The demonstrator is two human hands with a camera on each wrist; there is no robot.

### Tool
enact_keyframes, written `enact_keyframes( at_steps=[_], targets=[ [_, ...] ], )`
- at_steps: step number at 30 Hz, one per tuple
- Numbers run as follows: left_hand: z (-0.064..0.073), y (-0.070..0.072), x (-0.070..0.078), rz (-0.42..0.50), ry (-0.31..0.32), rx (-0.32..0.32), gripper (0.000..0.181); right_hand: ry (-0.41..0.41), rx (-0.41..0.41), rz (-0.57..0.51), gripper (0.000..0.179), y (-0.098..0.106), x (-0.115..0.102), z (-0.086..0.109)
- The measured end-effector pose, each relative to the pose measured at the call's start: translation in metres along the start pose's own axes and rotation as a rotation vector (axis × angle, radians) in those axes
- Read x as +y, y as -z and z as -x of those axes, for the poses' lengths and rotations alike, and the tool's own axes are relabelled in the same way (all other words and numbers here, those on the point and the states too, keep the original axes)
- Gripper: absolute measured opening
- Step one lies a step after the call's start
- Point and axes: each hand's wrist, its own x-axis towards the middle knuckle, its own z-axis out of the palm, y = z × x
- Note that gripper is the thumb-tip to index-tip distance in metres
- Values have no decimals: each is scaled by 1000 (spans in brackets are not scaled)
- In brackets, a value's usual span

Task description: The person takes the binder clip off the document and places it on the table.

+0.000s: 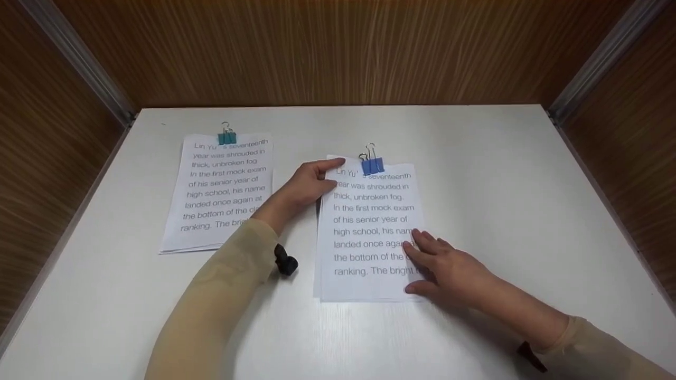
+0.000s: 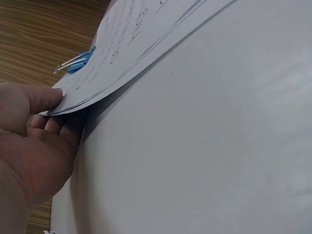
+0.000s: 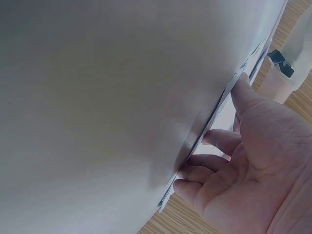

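Note:
In the head view, a stack of printed paper sheets (image 1: 369,214) lies at the middle of the table, a blue binder clip (image 1: 373,166) on its top edge. My left hand (image 1: 309,182) pinches the stack's upper left corner. The left wrist view shows the thumb over the sheets, fingers beneath, and that edge bent up off the tabletop. Along the lower right edge, my right hand (image 1: 451,266) touches the stack with its fingers spread on the top sheet. In the right wrist view, the right fingertips (image 3: 183,171) line the paper's edge.
A second printed stack (image 1: 219,190) with a teal binder clip (image 1: 227,138) lies at the left, partly covered by my left forearm. The white table (image 1: 496,184) is bounded by wood-grain panels (image 1: 338,53) at the back and both sides.

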Motion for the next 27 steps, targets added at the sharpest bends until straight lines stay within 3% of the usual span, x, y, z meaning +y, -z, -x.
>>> enact_keyframes(
  at_steps=[7,20,27],
  targets=[
    [5,3,1,20,39,-8,61,5,3,-1,85,0,-2,-1],
    [9,0,18,-111,-46,41,60,21,-9,-2,85,3,0,-3],
    [19,-8,28,-119,-85,61,60,9,11,-38,84,11,7,-5]
  ],
)
